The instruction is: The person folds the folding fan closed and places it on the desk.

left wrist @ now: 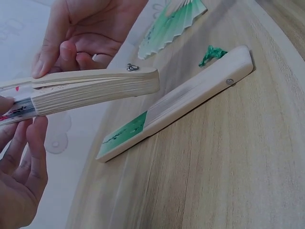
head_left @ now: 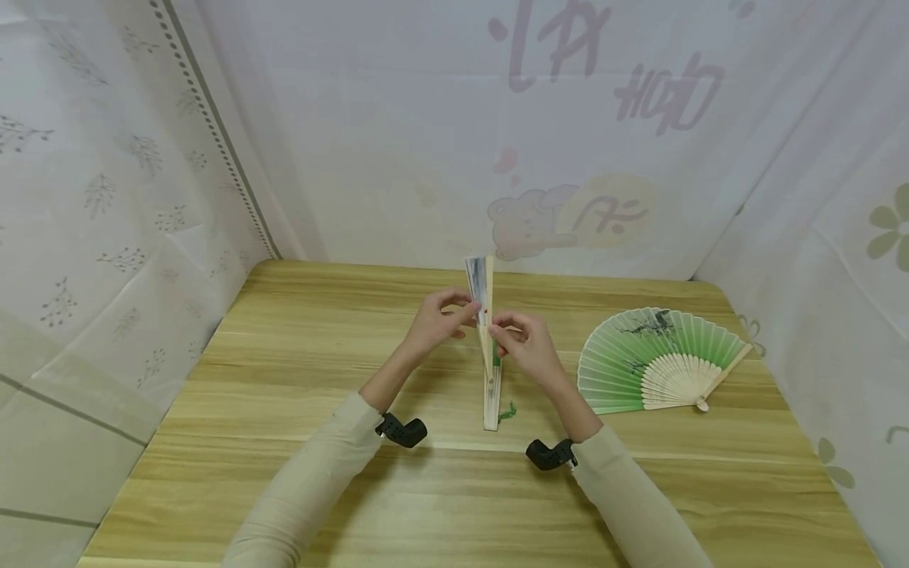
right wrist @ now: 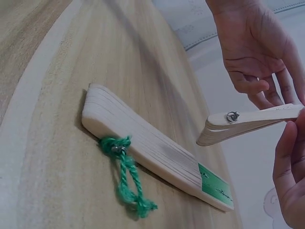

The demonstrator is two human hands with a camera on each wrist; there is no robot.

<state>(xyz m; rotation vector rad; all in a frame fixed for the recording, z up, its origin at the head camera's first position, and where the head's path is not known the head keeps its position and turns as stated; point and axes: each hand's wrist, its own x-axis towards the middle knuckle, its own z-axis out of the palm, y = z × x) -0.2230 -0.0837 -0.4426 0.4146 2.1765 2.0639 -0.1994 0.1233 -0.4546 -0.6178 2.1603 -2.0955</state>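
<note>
A folded fan with pale wooden ribs and a white-and-grey painted leaf is held above the table between both hands. My left hand pinches it from the left with thumb and fingers. On its other side, my right hand pinches the same fan along the outer rib. The ribs are nearly closed together, and a metal ring shows at the pivot end. Below lies a second folded fan, with a green leaf and a green cord loop at its pivot; in the head view the held fan partly covers it.
An opened green fan with a dark branch print lies on the right of the wooden table. Printed cloth curtains hang along the back and both sides.
</note>
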